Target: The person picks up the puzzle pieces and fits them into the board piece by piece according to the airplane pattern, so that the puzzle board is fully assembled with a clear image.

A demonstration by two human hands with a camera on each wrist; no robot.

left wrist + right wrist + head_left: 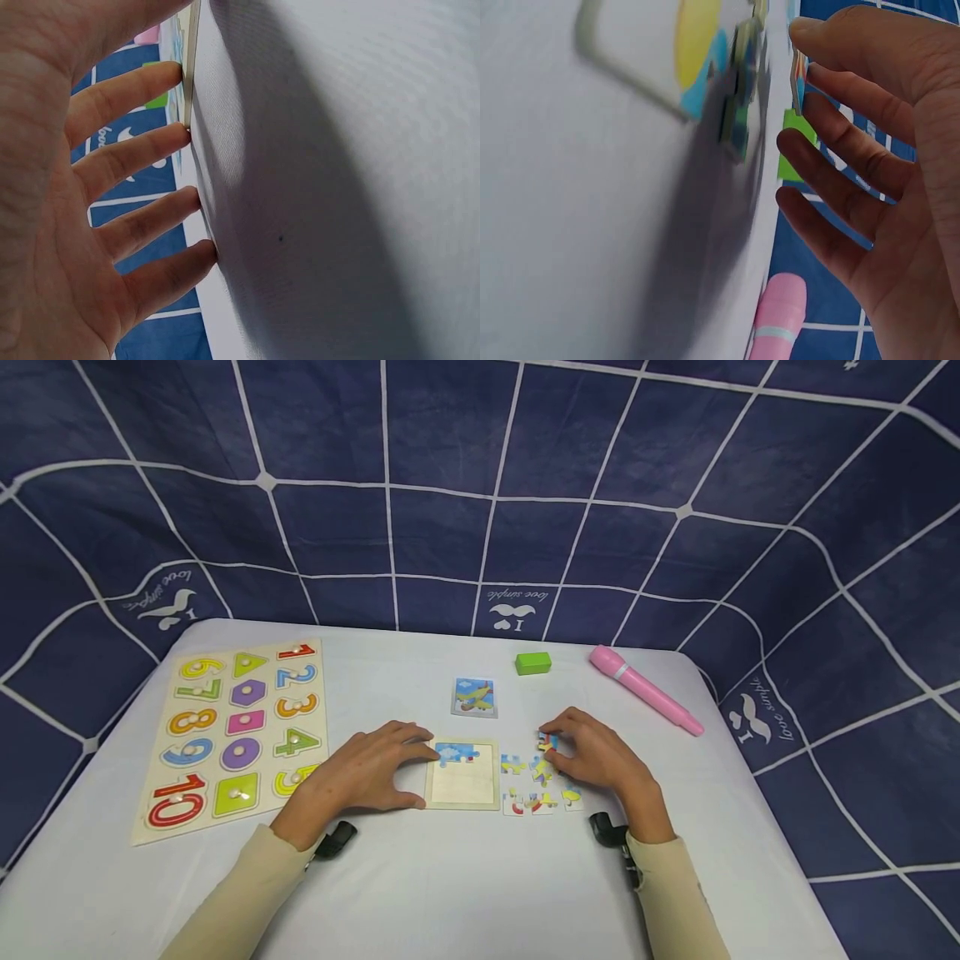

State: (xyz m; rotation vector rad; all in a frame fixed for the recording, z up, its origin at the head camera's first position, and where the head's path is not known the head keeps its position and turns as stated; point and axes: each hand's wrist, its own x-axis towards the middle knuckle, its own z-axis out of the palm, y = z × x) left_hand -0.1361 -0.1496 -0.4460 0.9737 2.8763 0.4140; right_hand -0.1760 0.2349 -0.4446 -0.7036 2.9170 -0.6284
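Beside the left edge of a small wooden puzzle tray (462, 787), my left hand (373, 767) rests with spread, fairly straight fingers. Its fingertips touch the tray's edge in the left wrist view. Joined blue sky pieces (453, 752) lie along the top of the tray's recess. Between thumb and fingers my right hand (600, 758) pinches a puzzle piece (799, 84), lifted over the table. Several loose puzzle pieces (540, 802) lie under and beside this hand, right of the tray; the hand may hide others. A picture card (474, 697) showing a yellow airplane lies beyond the tray.
A large number-and-shape board (258, 727) with knobs covers the left of the white table. At the back are a green block (533, 663) and a pink marker-like stick (648, 692). Dark blue gridded cloth (442, 527) rises behind the table and at its sides.
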